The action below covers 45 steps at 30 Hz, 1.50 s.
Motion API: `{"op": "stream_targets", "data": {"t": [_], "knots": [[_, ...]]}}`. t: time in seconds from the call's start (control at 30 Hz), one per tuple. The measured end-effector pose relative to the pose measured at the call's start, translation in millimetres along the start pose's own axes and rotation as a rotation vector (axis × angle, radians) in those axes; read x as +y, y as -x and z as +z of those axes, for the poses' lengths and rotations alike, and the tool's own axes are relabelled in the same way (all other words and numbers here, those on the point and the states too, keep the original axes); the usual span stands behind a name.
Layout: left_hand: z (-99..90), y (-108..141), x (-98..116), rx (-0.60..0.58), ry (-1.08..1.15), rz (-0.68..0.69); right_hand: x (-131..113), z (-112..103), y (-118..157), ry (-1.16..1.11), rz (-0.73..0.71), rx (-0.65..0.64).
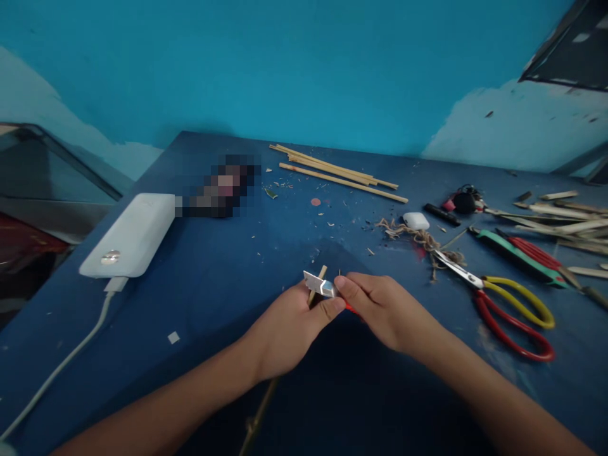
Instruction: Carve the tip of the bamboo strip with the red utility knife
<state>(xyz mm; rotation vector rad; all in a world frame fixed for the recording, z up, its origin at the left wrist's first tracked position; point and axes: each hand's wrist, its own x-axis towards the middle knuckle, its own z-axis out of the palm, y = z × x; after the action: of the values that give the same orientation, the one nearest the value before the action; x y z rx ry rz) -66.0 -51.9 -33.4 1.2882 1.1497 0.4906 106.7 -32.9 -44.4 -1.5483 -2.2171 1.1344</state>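
Observation:
My left hand [289,329] is closed round a thin bamboo stick [259,415], whose pale tip pokes out above the fingers while its long end runs down toward me. In my right hand [380,307] is a utility knife [327,288] with a red body mostly covered by the fingers. Its short metal blade lies across the stick near the tip, pointing left. My left thumb rests against the knife close to the blade. Both hands meet over the near part of the blue table [204,278].
Several trimmed sticks [337,171] lie at the back. On the right are scissors [479,282] with yellow and red handles, twine [422,237], a white case [416,220], a green-handled tool [522,256] and split wood pieces [570,221]. At left sits a white power bank [133,234] with its cable.

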Motion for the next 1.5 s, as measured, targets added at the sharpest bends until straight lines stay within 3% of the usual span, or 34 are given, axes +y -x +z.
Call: {"op": "stream_targets", "data": {"t": [0.2, 0.5, 0.97, 1.33, 1.5], "knots": [[0.6, -2.4, -6.1, 0.046, -0.005, 0.080, -1.9, 4.8, 0.6, 0.043, 0.027, 0.047], [1.4, 1.0, 1.2, 0.095, -0.013, 0.011, -1.7, 8.1, -0.7, 0.013, 0.029, 0.085], [1.4, -3.4, -15.3, 0.077, 0.111, 0.043, 2.0, -1.6, -1.3, -0.257, 0.108, -0.159], [6.2, -5.6, -23.9, 0.186, 0.078, 0.097, 2.8, 8.7, -4.0, -0.013, 0.024, 0.056], [11.0, -3.3, -20.0, 0.276, 0.014, 0.030, 0.7, 12.3, -5.4, 0.005, 0.051, 0.115]]}}
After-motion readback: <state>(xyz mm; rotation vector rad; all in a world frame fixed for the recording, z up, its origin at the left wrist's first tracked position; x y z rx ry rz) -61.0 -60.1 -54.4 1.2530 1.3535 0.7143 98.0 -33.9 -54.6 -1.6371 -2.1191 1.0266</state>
